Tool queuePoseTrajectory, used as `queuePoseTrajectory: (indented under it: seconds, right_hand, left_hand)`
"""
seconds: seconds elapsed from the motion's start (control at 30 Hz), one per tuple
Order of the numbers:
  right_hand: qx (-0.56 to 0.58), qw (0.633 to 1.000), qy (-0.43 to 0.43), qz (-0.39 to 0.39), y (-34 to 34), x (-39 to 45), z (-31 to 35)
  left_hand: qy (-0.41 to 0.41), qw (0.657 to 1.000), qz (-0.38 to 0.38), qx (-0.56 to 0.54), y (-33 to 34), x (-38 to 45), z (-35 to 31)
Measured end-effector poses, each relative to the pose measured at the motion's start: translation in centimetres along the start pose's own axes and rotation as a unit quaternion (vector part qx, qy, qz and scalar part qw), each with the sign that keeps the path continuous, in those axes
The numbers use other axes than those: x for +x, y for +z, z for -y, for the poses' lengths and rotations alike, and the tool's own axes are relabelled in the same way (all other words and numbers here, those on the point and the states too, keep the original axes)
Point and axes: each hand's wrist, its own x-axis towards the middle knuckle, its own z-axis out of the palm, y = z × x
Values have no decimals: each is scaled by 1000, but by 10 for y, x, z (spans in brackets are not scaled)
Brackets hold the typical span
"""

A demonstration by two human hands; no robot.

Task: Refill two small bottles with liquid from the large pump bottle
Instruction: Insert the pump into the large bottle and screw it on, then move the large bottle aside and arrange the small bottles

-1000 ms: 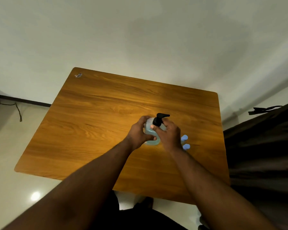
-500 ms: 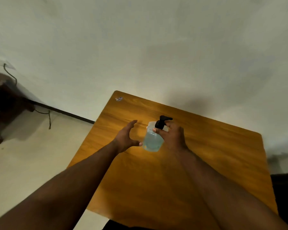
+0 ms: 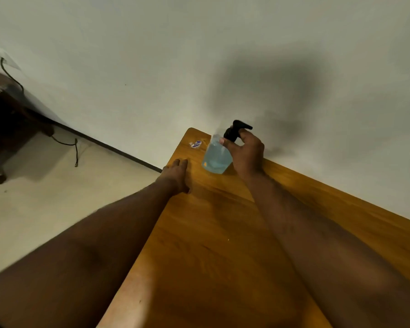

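- Your right hand (image 3: 246, 154) is curled round the neck of the pump bottle (image 3: 217, 155), thumb and fingers wrapped about the black pump head (image 3: 235, 131) just under its spout.
- The spout points to the right, toward the wall.
- The pump bottle is clear, with pale blue liquid filling most of it, and it sits at the far left corner of the wooden table (image 3: 223, 245). Whether its base is resting flat or lifted a touch off the wood, you cannot tell from this angle.
- Your left hand (image 3: 176, 175) lies flat on the table near its left edge, fingers straight and close together, pointing away from you. It holds nothing and sits just to the left of the bottle, not touching it.
- A small blue and white sticker (image 3: 195, 144) is stuck to the tabletop in the far corner, just left of the bottle.
- Both of your forearms stretch out from the near edge of the view across the table toward that corner.
- Beyond the table stands a plain pale wall (image 3: 199, 55), with a soft dark shadow on it above the bottle.
- To the left, on the light floor (image 3: 45, 185), a dark cable (image 3: 66, 143) trails along beside a piece of dark furniture (image 3: 7, 119) at the far left.
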Motion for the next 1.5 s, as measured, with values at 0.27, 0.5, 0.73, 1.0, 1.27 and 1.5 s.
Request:
queuePoseTrajectory:
  seconds: [0.27,0.5,0.73,1.0,1.27,1.5]
  right_hand:
    - [-16,1000,-12,3,26,32,-3]
    - [-42,999,-23,14,33,43,-17]
    - [-3,1000,11,9,22,26,-31]
    - [-52,991,63,105,-86,-46,-70]
    - [-178,966,152,111,-253,-152,-168]
    - [-167,956,208,125,-403,-248,-270]
  left_hand:
    - [5,999,42,18,5,37,-5]
    - [-11,998,52,29,15,45,-13]
    - [-12,999,26,-35,23,23,-18]
    - [38,993,69,-92,71,-31,-87]
    - [36,963,107,-243,176,-125,-233]
    - [150,967,149,-141,261,-187,-359]
